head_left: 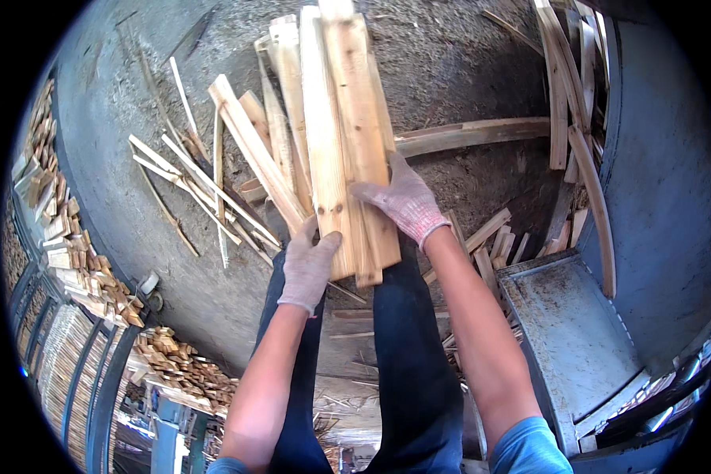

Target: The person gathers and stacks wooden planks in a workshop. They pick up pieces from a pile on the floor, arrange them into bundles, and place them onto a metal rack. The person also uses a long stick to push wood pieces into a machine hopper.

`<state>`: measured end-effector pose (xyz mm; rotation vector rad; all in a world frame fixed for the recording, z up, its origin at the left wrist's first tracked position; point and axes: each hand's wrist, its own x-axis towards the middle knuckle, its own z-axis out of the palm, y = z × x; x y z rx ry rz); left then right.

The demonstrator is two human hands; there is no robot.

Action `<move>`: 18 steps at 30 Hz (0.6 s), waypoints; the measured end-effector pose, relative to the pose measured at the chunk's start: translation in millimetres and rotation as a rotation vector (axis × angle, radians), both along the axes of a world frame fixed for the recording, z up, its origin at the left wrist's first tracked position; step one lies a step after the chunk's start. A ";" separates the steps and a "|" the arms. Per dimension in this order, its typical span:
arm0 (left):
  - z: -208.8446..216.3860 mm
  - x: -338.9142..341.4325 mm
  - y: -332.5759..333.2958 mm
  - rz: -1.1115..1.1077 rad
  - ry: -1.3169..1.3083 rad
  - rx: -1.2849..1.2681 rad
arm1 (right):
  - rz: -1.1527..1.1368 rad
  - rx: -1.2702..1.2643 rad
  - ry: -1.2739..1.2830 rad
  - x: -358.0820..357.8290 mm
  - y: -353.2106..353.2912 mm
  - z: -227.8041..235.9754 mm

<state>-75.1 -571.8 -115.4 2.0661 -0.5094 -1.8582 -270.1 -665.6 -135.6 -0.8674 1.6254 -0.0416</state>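
Note:
Several pale wooden boards lie lengthwise in front of me, their near ends just above my legs. My left hand, in a whitish knit glove, is closed round the near left edge of these boards, thumb on top. On the right side, my right hand, gloved too with a pinkish cuff, grips the edge of the knotty boards, its thumb over the top face. The palms and some fingertips are hidden by wood. Left of the bundle, a separate board slants down toward my left hand.
Thin wood strips are strewn on the dirty floor at left. A long curved-looking beam lies at right. Stacked wood pieces stand far left beside metal racks. A grey metal box and panel are at right.

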 end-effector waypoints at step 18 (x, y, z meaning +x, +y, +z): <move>-93.9 52.1 -102.8 -0.274 -0.417 -0.230 | 0.079 -0.031 0.360 50.1 -0.1 -22.4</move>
